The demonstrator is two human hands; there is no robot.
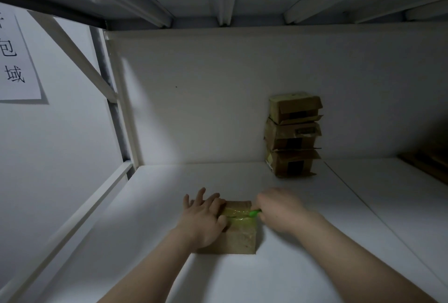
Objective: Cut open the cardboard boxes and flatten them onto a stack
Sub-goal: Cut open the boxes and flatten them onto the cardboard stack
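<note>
Forearms: both come in from the lower edge and meet over one small box [242, 237].
Left hand [203, 218]: lies flat on the left part of the box top, fingers spread and nearly straight, pressing down and gripping nothing.
Right hand [278, 210]: fingers curled round a green cutter [255, 212], whose tip touches the yellowish tape [234, 214] on the box top.
Box: stands closed on the white shelf [145, 205], near its front.
Progress: I judge the cut is only beginning and nothing is flattened.
Left to do: three piled boxes [293, 135] wait at the back wall, well apart.
Flat stack: I cannot tell one.
</note>
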